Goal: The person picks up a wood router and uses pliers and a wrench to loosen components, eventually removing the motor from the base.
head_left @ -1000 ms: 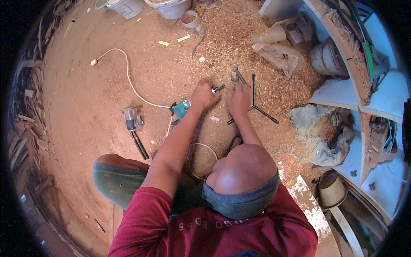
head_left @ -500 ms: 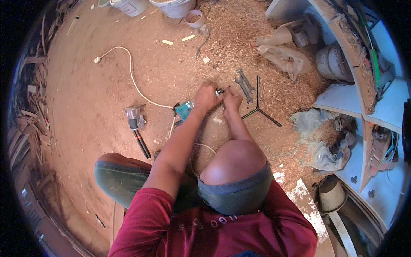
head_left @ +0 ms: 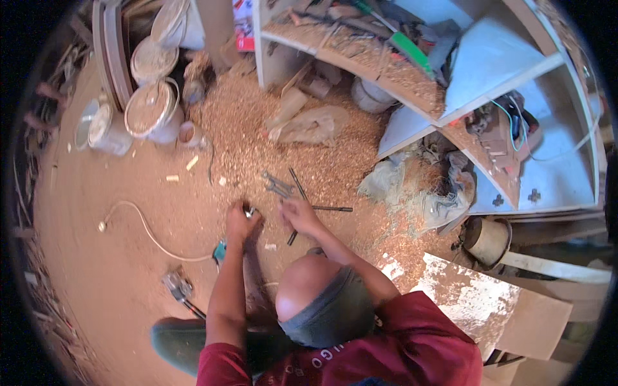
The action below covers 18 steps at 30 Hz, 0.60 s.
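Observation:
My left hand [head_left: 241, 222] is closed around a small shiny metal part on the sawdust-covered floor. A teal power tool [head_left: 220, 251] lies just beside my left forearm, with a white cable [head_left: 145, 231] running off to the left. My right hand [head_left: 300, 215] is a short way to the right, fingers spread, resting on thin dark metal rods [head_left: 322, 208]. A few grey wrenches [head_left: 277, 186] lie just beyond its fingertips. Nothing shows inside the right hand.
A second small power tool [head_left: 177, 285] lies at lower left. Lidded buckets [head_left: 151, 109] and tins stand at the back left. White shelves [head_left: 412, 96] full of tools and sawdust rise on the right, with rags [head_left: 425, 186], a pot [head_left: 486, 239] and a board [head_left: 476, 302] below.
My hands were together on the small part; the right hand has now moved right onto the rods. The view has tilted up toward the shelves.

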Tool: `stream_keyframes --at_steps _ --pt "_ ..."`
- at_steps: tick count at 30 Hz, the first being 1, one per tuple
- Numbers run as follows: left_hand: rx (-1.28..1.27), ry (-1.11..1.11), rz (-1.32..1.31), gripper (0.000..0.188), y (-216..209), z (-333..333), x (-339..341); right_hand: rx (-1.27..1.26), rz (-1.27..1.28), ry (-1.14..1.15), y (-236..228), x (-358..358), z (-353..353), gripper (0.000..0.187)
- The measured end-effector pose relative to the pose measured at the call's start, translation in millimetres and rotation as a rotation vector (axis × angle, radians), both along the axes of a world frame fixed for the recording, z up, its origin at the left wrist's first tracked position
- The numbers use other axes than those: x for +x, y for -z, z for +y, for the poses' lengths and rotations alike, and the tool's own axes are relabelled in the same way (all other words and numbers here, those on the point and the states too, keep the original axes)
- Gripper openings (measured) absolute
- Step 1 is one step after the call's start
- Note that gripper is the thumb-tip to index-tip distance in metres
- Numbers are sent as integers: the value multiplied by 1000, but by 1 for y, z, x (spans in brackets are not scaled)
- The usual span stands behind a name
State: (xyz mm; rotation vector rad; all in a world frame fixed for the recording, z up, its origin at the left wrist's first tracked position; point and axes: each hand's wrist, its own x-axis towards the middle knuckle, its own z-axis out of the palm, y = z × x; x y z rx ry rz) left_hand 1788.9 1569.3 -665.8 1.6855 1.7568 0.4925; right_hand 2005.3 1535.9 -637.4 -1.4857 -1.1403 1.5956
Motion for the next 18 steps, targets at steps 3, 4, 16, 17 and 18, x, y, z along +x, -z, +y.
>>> stream_keyframes --at_steps 3,4,16,17,18 --pt "130 19 -7 49 -3 -2 -15 -14 -69 58 -40 30 -13 27" --pt "148 19 14 50 -8 -4 -9 58 -129 120 -49 51 -11 27" --pt "126 19 440 64 -18 -33 -7 1114 -843 535 -317 230 169 24" --pt "117 32 455 64 -21 -34 -7 1157 -972 518 -328 231 184 26" --pt "109 48 466 65 -23 -33 -4 1059 -1068 393 -337 236 198 27"
